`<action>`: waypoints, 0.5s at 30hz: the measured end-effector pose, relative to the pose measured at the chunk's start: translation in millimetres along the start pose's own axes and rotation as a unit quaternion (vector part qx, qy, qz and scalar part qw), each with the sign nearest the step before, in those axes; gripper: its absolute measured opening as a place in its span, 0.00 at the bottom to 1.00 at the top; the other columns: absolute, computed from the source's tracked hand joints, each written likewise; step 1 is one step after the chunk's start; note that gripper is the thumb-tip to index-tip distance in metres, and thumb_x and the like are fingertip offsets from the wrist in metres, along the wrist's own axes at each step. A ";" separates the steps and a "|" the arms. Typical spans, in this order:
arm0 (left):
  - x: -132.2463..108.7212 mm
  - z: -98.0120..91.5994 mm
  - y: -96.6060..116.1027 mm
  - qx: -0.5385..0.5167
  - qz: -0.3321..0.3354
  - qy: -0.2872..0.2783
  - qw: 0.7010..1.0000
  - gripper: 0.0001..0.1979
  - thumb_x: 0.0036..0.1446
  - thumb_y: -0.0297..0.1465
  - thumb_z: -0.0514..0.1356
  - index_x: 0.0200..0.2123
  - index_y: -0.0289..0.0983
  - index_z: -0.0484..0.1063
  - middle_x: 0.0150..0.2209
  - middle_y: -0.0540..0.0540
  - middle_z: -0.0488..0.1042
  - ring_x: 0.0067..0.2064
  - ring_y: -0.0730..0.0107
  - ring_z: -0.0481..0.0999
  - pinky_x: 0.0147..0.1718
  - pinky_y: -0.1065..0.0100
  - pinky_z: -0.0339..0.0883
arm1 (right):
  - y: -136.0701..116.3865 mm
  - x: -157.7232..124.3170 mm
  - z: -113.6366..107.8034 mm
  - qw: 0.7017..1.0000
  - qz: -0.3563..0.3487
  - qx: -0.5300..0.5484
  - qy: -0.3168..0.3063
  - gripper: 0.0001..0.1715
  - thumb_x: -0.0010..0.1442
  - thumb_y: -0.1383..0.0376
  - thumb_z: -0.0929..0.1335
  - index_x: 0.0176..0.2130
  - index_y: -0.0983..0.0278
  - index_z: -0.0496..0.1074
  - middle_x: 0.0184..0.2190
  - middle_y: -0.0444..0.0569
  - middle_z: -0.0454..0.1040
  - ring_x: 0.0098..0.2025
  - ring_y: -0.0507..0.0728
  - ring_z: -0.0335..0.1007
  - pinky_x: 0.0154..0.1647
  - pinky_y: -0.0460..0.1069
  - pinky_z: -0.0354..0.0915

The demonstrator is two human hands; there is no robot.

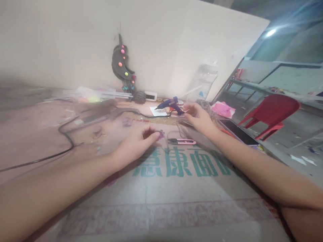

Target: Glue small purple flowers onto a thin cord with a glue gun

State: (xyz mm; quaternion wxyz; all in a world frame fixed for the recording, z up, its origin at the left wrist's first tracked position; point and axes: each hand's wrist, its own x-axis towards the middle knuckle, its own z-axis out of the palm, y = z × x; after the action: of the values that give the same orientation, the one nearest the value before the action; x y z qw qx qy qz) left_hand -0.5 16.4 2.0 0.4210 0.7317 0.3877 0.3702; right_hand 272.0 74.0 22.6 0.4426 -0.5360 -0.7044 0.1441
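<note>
My left hand [137, 143] pinches a small purple piece [160, 134] between thumb and fingertips; blur hides its exact kind. Grey yarn trails from near it across the sheet. Just right of that lie pink-handled thread snips [182, 141]. Farther back, my right hand [198, 118] is closed at the grip of a dark blue hot glue gun [168, 103]. The gun's nozzle points left, above a white paper square [158, 111]. Another small purple piece [127, 122] sits left of the paper.
A grey crescent ornament with coloured balls [120, 64] hangs at the back panel. Below are a grey yarn ball [140, 97] and a digital clock [150, 96]. A black cord [68, 148] crosses the left side. A phone [238, 131] lies right, near a red chair [274, 109].
</note>
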 end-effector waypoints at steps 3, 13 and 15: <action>0.5 1.1 -4.4 -0.010 -0.009 0.000 1.000 0.13 0.64 0.41 0.58 0.35 0.37 0.71 0.34 0.49 0.75 0.35 0.68 0.73 0.34 0.68 0.63 | 8.8 14.7 2.3 0.998 0.040 -0.043 -0.001 0.30 0.58 0.65 0.69 0.60 0.66 0.65 0.59 0.59 0.72 0.58 0.61 0.72 0.59 0.56 0.66; -0.2 -0.5 0.6 0.016 -0.020 0.001 1.000 0.14 0.64 0.42 0.57 0.35 0.38 0.72 0.35 0.49 0.77 0.34 0.68 0.73 0.33 0.68 0.63 | 23.3 75.5 31.8 0.983 0.069 -0.144 -0.085 0.29 0.50 0.64 0.78 0.50 0.69 0.76 0.48 0.61 0.80 0.51 0.67 0.76 0.57 0.60 0.67; -0.2 -0.4 1.4 0.015 -0.023 0.001 1.000 0.13 0.64 0.41 0.57 0.35 0.38 0.72 0.35 0.49 0.77 0.34 0.68 0.73 0.33 0.68 0.62 | 23.6 77.8 39.0 0.983 0.066 -0.145 -0.086 0.28 0.50 0.64 0.78 0.50 0.68 0.76 0.47 0.59 0.81 0.51 0.66 0.76 0.57 0.59 0.67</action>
State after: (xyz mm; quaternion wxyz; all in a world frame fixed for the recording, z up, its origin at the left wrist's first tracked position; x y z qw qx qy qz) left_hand -0.5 15.9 3.4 0.4178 0.7286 0.4101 0.3555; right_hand 253.8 162.2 21.1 0.2873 -0.6255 -0.7162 0.1153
